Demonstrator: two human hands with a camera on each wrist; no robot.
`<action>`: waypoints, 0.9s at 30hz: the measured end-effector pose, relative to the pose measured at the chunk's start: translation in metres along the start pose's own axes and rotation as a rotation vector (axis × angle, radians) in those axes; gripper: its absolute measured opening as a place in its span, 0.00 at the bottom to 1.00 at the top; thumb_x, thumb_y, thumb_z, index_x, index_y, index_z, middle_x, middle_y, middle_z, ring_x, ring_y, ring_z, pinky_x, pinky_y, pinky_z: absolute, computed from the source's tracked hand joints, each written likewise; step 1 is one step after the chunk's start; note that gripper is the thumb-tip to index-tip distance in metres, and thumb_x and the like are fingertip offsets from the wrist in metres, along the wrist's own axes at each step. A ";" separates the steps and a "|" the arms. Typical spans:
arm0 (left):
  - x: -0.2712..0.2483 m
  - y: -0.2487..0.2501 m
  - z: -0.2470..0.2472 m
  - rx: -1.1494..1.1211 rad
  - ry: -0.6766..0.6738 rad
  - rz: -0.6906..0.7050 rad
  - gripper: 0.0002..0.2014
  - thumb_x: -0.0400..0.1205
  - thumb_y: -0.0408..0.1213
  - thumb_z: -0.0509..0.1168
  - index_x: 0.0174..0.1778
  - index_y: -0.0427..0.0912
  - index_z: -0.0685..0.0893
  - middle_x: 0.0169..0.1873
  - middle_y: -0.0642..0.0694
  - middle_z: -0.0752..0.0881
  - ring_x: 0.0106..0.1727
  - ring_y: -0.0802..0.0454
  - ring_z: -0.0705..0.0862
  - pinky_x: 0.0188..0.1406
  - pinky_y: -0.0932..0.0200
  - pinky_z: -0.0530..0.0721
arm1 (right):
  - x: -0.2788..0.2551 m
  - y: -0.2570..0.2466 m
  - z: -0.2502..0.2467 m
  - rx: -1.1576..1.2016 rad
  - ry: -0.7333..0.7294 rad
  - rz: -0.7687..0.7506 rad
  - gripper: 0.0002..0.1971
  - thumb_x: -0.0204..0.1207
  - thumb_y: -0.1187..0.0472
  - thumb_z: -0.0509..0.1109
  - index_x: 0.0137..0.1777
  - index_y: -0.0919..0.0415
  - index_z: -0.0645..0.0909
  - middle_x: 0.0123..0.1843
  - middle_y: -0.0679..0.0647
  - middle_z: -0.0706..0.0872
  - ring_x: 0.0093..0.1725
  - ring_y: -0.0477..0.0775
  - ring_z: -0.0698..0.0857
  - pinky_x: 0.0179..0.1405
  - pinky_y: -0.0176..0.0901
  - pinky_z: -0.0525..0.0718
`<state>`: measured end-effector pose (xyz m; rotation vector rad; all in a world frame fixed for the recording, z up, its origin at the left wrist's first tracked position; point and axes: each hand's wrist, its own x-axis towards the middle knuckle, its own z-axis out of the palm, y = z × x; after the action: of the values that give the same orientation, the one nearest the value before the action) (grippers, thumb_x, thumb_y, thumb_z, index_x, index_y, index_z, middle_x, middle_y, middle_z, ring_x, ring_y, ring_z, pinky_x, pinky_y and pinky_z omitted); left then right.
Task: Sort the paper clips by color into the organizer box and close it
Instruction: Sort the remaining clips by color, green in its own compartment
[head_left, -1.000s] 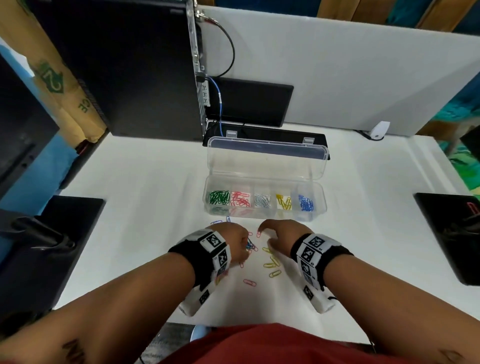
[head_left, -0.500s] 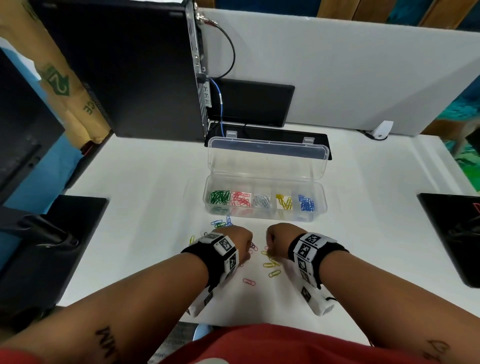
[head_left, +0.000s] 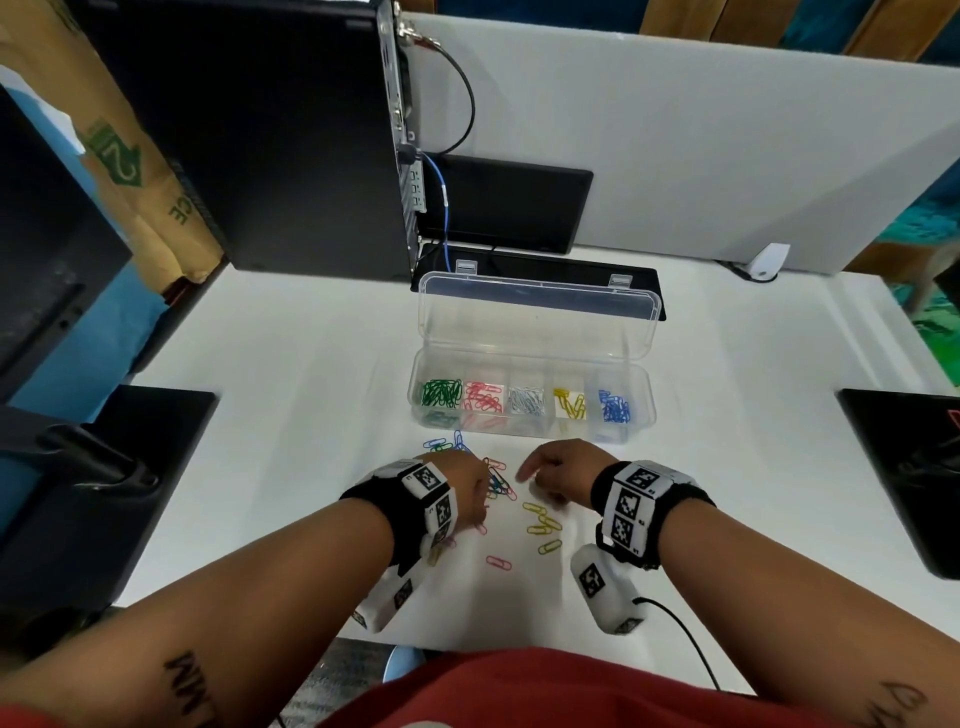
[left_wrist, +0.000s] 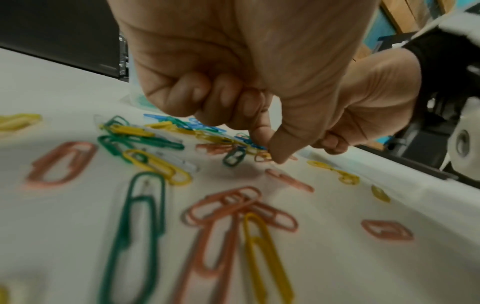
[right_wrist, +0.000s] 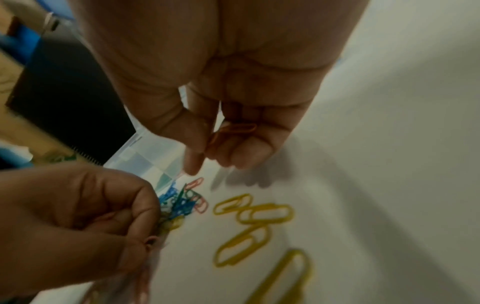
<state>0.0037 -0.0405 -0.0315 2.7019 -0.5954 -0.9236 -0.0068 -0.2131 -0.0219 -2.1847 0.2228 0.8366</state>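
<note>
Left to right on the white table (head_left: 270, 364):

Black PC tower (head_left: 249, 130) at the far left corner, black pad (head_left: 104, 493) at the left edge.

Left hand (head_left: 462, 488) near the front edge, centre: fingers curled, thumb and forefinger tips down on the mixed pile of clips (left_wrist: 166, 144), closing on a pink clip (left_wrist: 262, 157). Can't tell if it's lifted off the table. Loose green, pink, yellow, blue clips lie spread under and behind that hand in the left wrist view.

Organizer box (head_left: 530, 431) sits mid-table, just beyond the hands, long side toward the person. Lid (head_left: 540, 322) open, standing up on the far side. Five compartments, left to right: green clips (head_left: 441, 392), pink clips (head_left: 484, 397), white clips (head_left: 525, 401), yellow clips (head_left: 570, 404), blue clips (head_left: 614, 408).

Right hand (head_left: 558, 470) just beside the left, apart from it, nearer the box's middle. Fingers curled in, holding pink clips in hand (right_wrist: 231, 131) between thumb and fingers; forefinger pointing down toward the pile. Loose yellow clips (head_left: 543, 525) on the table just in front of it, single pink clip (head_left: 498, 563) closer to the front edge.

Black device (head_left: 904, 467) at the right edge.
</note>
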 end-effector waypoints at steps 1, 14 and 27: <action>-0.001 -0.002 0.000 -0.048 0.023 -0.006 0.03 0.73 0.39 0.68 0.35 0.47 0.80 0.44 0.46 0.88 0.48 0.47 0.86 0.48 0.55 0.84 | 0.000 -0.002 0.001 0.039 -0.022 0.019 0.13 0.73 0.72 0.61 0.38 0.57 0.84 0.30 0.54 0.81 0.29 0.50 0.78 0.37 0.39 0.81; -0.014 -0.037 -0.027 -0.835 -0.050 -0.167 0.13 0.78 0.23 0.61 0.31 0.43 0.72 0.24 0.47 0.81 0.23 0.56 0.77 0.27 0.63 0.72 | 0.016 -0.014 0.017 -0.443 0.033 -0.040 0.07 0.70 0.55 0.73 0.40 0.52 0.76 0.43 0.47 0.79 0.47 0.50 0.79 0.46 0.39 0.76; -0.021 -0.029 -0.020 -0.329 -0.132 -0.014 0.07 0.75 0.35 0.68 0.37 0.52 0.78 0.36 0.58 0.80 0.35 0.60 0.76 0.33 0.65 0.73 | 0.006 -0.019 0.023 -0.592 0.017 -0.063 0.07 0.68 0.60 0.68 0.32 0.53 0.74 0.43 0.52 0.84 0.51 0.55 0.86 0.46 0.42 0.82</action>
<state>0.0099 -0.0035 -0.0143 2.3693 -0.4073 -1.1025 -0.0058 -0.1824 -0.0257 -2.7286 -0.1041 0.9323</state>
